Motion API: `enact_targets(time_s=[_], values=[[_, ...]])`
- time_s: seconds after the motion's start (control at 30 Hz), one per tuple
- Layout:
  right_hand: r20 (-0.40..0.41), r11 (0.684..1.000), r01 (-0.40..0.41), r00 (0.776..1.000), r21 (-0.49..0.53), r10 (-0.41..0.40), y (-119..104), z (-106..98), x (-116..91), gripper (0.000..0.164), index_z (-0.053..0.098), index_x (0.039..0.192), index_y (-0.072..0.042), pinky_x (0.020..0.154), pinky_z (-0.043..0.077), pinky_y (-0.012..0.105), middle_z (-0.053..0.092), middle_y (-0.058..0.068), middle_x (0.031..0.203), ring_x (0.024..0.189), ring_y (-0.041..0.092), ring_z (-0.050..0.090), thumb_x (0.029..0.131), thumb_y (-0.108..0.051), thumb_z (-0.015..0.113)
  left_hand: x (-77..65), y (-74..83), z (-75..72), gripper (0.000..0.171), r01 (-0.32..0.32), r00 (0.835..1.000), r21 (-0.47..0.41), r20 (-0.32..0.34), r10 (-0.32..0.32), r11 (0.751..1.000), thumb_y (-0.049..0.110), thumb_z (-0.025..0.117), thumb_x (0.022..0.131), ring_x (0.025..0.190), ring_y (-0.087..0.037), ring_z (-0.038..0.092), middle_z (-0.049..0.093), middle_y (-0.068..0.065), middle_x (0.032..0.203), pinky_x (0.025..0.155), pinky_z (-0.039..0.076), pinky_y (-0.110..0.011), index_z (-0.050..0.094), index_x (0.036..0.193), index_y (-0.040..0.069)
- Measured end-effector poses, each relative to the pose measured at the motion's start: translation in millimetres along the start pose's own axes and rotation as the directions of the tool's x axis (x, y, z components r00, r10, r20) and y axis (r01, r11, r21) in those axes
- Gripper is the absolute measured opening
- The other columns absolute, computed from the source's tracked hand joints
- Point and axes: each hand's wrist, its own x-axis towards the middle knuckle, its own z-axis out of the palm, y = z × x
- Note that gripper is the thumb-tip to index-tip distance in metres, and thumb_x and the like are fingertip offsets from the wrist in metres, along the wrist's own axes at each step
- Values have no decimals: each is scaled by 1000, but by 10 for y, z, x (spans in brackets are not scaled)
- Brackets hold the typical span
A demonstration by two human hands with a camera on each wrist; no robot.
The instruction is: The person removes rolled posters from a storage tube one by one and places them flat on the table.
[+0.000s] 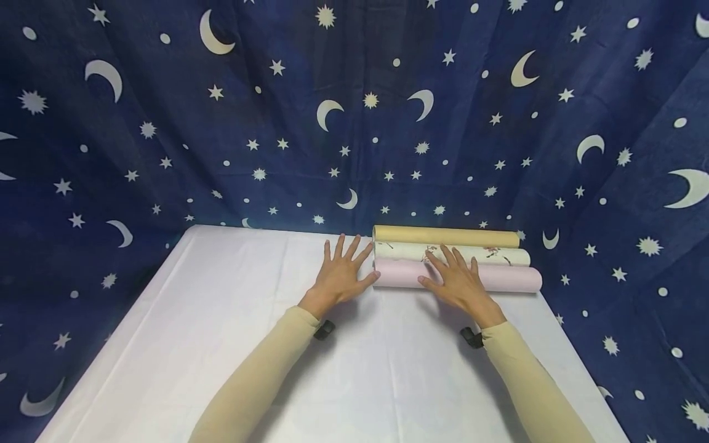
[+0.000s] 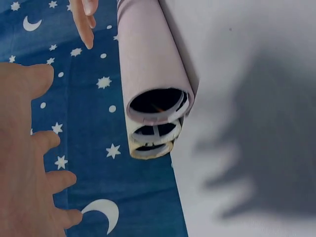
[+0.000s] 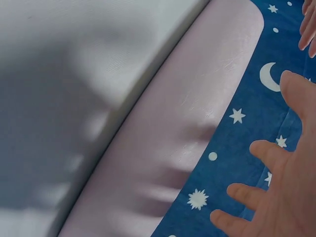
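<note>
A: Head view. Rolls where?

B: Far right of the white table [image 1: 221,344], side by side. Pink roll [image 1: 399,274] nearest, white roll [image 1: 408,253] with a floral print in the middle, yellow roll [image 1: 443,236] farthest, beside the starry curtain [image 1: 288,80].

A: Hands?

B: Left hand [image 1: 339,277] at the rolls' left ends, fingers spread, thumb near the pink one. Right hand [image 1: 458,284] over the pink and white rolls, fingers likewise spread.

A: Left wrist view?

B: Hollow ends of all three rolls visible. Left fingers apart from each other, a gap between them and the rolls. Hand-shaped shadow [image 2: 261,148] on the table.

A: Right wrist view?

B: Pink roll runs aslant, finger shadows across it. Right fingers spread. Any fingertip contact with the white roll: cannot tell.
</note>
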Motion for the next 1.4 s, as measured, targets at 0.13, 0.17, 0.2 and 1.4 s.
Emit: enact_targets(time_s=[0.13, 0.17, 0.2, 1.4], values=[[-2, 1000, -2, 1000, -3, 2, 68, 17, -21, 78, 27, 156, -25, 112, 1, 76, 13, 16, 165, 149, 46, 12, 93, -69, 42, 37, 80, 45, 73, -12, 1000, 0, 2, 12, 1000, 69, 35, 94, 153, -37, 6, 19, -5, 165, 120, 5, -65, 21, 157, 34], [-3, 1000, -1, 1000, -2, 1, 81, 21, -24, 78, 27, 156, -25, 111, 1, 76, 14, 17, 164, 149, 46, 12, 93, -68, 42, 47, 98, 56, 73, -17, 1000, 1, 0, 17, 1000, 68, 37, 94, 153, -37, 7, 20, -6, 165, 120, 5, -65, 22, 157, 34], [-2, 1000, -1, 1000, 2, 1, 92, 23, -28, 78, 27, 156, -24, 111, 1, 76, 14, 17, 164, 149, 47, 12, 93, -68, 43, 58, 116, 67, 72, -22, 1000, 3, -3, 22, 1000, 67, 38, 94, 153, -37, 8, 21, -6, 165, 120, 6, -65, 23, 156, 33], [-11, 1000, 0, 1000, -8, 0, 491, 143, -98, 83, 33, 153, -15, 109, 9, 78, 28, 25, 156, 143, 48, 24, 85, -35, 75, 325, 552, 519, 68, -124, 992, 147, -16, 128, 981, 42, 66, 91, 142, -31, 39, 43, -9, 152, 117, 34, -47, 38, 150, 21]])
